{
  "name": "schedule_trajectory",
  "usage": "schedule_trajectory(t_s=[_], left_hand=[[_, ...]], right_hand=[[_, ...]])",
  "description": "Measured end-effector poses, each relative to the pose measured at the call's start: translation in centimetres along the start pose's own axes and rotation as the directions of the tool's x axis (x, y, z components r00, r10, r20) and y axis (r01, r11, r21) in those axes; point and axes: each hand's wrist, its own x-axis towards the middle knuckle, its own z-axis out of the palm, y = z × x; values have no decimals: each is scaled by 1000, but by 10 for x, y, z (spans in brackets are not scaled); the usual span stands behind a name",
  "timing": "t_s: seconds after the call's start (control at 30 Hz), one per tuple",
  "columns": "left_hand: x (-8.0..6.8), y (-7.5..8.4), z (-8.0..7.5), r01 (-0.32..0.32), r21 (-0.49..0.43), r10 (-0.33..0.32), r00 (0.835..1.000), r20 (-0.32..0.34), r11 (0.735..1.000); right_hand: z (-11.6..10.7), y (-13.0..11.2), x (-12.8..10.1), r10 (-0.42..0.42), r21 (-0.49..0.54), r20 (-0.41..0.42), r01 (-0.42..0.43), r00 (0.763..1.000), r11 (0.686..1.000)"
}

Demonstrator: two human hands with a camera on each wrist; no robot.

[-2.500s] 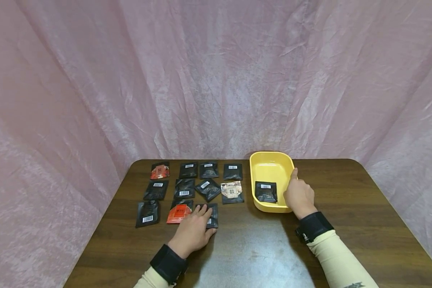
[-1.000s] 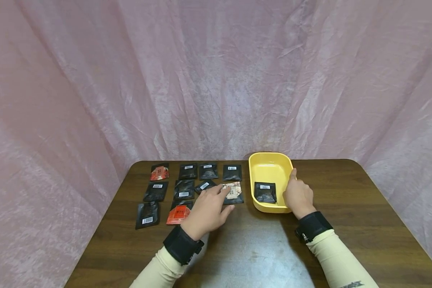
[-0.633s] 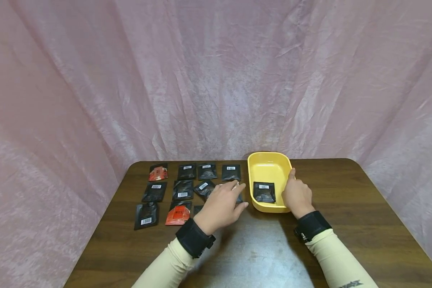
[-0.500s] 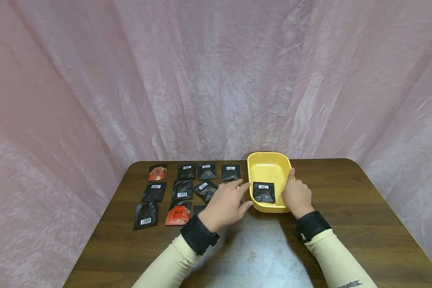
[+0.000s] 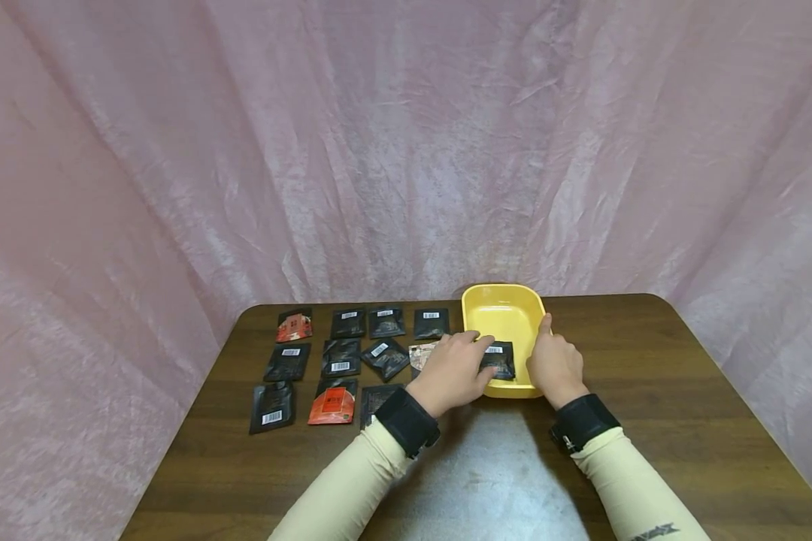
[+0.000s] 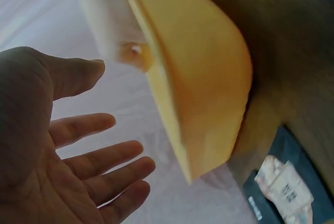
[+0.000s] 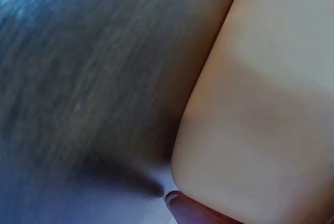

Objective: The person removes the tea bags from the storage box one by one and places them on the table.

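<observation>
Black sachet [image 5: 500, 359], white barcode label, print unreadable, in yellow tray [image 5: 504, 312]; left hand [image 5: 455, 371] spread over it; right hand [image 5: 554, 366] curled against tray's rim.

Yellow tray [image 5: 507, 309]: oblong, rounded corners, upright on my table, right of the packet rows. One black packet [image 5: 501, 361] lies flat in its near end, white barcode label up, partly under my fingers.
</observation>
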Motion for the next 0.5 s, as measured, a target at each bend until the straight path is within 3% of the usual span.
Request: schedule_trajectory(t_s=[0.5], left_hand=[[52,8,33,-38,102,24,991,130,994]], right_hand=[[0,3,0,-28,-7,-34,28,999,1000]])
